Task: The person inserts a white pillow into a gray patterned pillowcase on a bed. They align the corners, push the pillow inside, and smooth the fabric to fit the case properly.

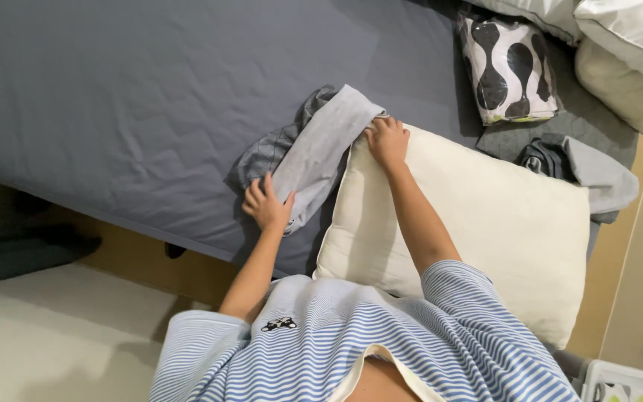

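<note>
Grey garment [314,160] on the dark bedsheet [135,97], long axis from 7 to 1 o'clock; left hand [267,205] clenched on the 7 o'clock end; right hand [387,140] gripping the 1 o'clock end, resting on the cream pillow [485,223]; both equally near, cloth between them.

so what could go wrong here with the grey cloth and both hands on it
1. The grey cloth lies close to the bed edge; a tug from the left hand could drag its near end over the side.
2. The right hand pins one end against the cream pillow, so pulling might shift the pillow or bunch the cloth.
3. The darker grey garment underneath could get dragged along.
</note>
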